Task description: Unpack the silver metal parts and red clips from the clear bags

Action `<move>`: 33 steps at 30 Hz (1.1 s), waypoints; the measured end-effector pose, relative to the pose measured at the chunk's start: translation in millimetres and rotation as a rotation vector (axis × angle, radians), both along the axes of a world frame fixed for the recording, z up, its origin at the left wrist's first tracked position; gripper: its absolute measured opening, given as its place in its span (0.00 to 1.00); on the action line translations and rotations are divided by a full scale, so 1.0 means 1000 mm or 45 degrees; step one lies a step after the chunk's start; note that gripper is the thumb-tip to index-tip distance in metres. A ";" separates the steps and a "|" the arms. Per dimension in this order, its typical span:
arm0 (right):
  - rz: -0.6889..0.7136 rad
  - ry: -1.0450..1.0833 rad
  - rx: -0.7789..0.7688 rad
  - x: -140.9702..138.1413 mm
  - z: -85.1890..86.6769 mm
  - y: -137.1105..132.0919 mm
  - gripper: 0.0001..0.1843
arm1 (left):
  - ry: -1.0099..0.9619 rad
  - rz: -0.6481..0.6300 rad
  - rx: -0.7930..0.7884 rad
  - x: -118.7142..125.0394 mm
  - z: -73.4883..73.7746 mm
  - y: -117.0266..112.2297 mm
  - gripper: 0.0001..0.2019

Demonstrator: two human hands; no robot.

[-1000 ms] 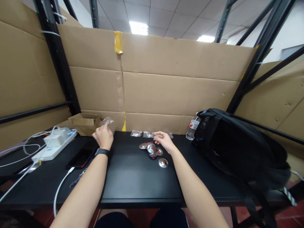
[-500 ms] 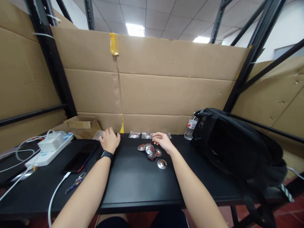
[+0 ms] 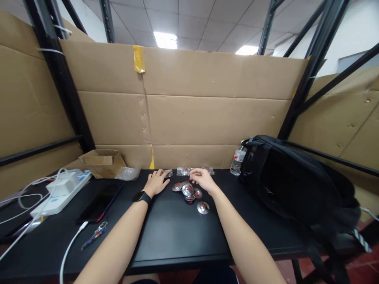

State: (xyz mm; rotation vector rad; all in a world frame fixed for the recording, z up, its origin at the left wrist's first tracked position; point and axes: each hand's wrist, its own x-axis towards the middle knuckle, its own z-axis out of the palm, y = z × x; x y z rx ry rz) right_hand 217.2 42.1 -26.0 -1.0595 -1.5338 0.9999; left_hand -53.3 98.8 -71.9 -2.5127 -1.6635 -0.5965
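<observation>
My left hand [image 3: 156, 182] is open, palm down, its fingers stretched out at a small clear plastic packet [image 3: 169, 173] by the cardboard wall, which it partly covers. Over the back of a small pile of silver finger cymbals [image 3: 187, 189] with red loops hovers my right hand [image 3: 203, 180]. Its fingers are loosely bent and slightly apart, with nothing visible in them. Beside its fingertips lies another clear packet [image 3: 182, 171] with a silver disc inside. One single finger cymbal [image 3: 203, 208] rests apart, nearer to me.
A crumpled plastic bag [image 3: 128, 173] lies against an open cardboard box [image 3: 102, 163] at left. A phone [image 3: 99, 203], keys [image 3: 94, 236] and a power strip [image 3: 60, 193] are further left. At right stand a water bottle [image 3: 237, 161] and a black backpack [image 3: 296, 185].
My left hand has moved right, from the crumpled plastic bag to the leftmost packet. My right hand has stayed nearly in place above the pile.
</observation>
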 end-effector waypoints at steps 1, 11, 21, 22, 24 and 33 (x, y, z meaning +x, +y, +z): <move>-0.022 0.011 0.017 0.000 0.001 0.000 0.10 | 0.007 0.009 0.008 -0.002 0.001 0.000 0.23; -0.046 -0.025 0.021 0.002 0.003 -0.001 0.09 | 0.024 0.150 0.052 -0.019 0.006 0.005 0.15; 0.071 -0.050 0.080 -0.002 -0.011 0.008 0.11 | 0.026 0.272 0.094 -0.014 0.015 -0.004 0.13; 0.071 -0.056 0.084 -0.001 -0.012 0.009 0.12 | 0.011 0.291 0.109 -0.015 0.016 -0.003 0.15; 0.064 -0.071 0.089 0.000 -0.013 0.010 0.12 | -0.059 0.297 0.151 -0.017 0.020 -0.002 0.17; 0.002 -0.132 0.292 -0.002 -0.001 0.002 0.18 | -0.503 -0.461 0.251 0.036 0.045 -0.042 0.14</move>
